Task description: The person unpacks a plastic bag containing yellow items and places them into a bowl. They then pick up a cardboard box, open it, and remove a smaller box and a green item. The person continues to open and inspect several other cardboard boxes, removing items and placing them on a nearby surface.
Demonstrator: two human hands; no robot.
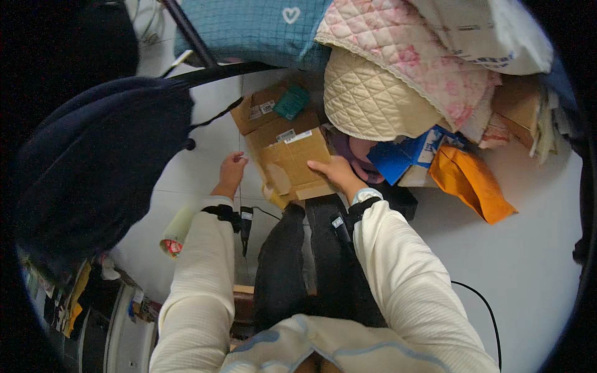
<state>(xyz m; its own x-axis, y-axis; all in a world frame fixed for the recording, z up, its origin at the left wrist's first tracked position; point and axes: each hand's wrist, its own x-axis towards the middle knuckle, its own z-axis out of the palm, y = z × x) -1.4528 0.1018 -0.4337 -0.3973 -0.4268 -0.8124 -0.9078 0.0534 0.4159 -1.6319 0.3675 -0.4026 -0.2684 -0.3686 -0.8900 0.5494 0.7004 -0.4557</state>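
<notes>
A flattened cardboard box [298,161] lies over my knees, with white label strips along its far edge and a pale torn patch on its surface. My right hand [339,173] grips its right side, thumb on top and the fingers hidden beneath. To the left of the cardboard, apart from it, is my left hand [232,171] with its fingers curled; whether something small is between the fingertips cannot be made out. Just beyond lies a larger open cardboard box [261,123] bearing labels, with a teal packet [292,102] on it.
A dark cloth [107,158] hangs on the left. Quilted bedding [373,98] overhangs at the far right, above a blue package [401,154] and an orange bag [466,184]. A pale green cylinder [179,231] stands by my left forearm. A black cable [485,307] crosses the floor.
</notes>
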